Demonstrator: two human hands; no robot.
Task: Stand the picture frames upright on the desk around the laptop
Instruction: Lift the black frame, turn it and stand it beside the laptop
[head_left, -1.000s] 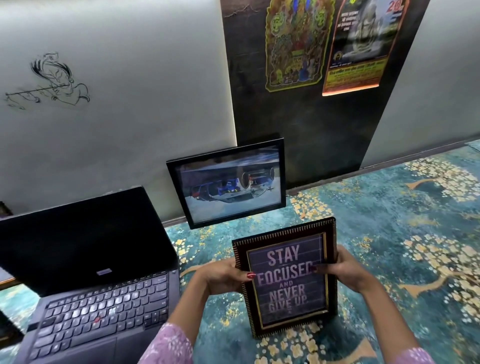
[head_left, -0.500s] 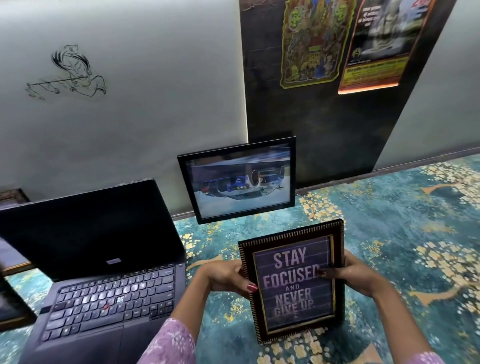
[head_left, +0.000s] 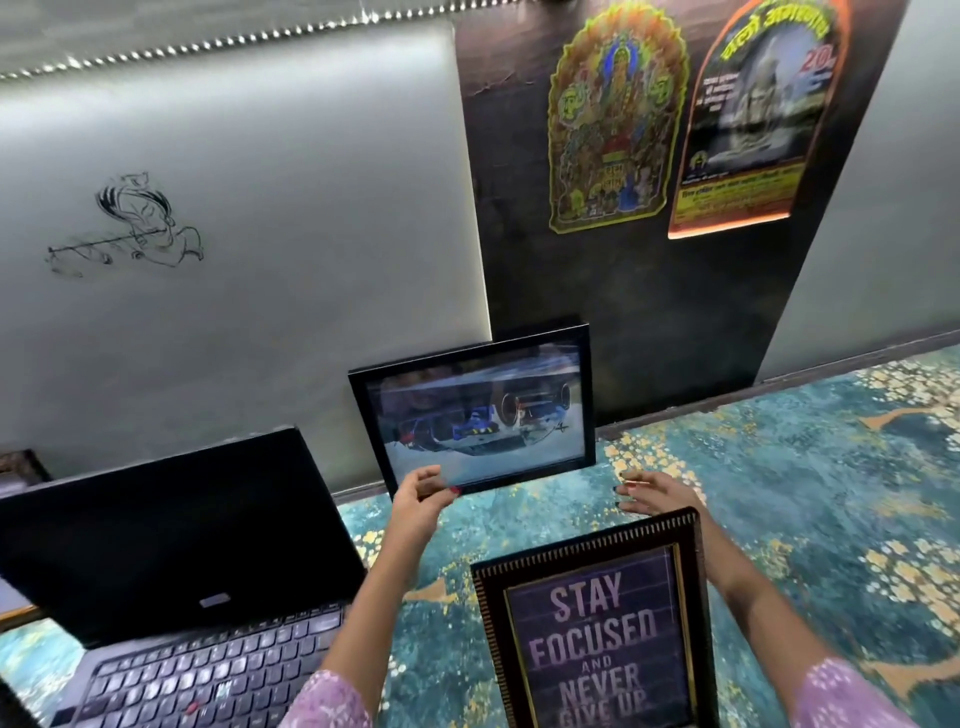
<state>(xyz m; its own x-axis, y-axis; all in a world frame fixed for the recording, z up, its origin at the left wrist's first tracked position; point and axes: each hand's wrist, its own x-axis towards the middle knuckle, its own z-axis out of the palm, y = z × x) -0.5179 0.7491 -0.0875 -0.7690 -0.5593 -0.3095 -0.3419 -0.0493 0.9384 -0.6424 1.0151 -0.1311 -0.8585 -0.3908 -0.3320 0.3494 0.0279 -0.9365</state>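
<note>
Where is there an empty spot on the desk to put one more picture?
The biggest bare patch is to the right of the quote frame and the black frame, running along the wall. A small gap lies between the laptop and the quote frame, but the left hand reaches through it. The right hand hovers between the two frames, so it's crowded there.

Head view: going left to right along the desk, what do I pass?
Laptop → left hand → black car-photo frame → "Stay Focused" frame → right hand.
</note>
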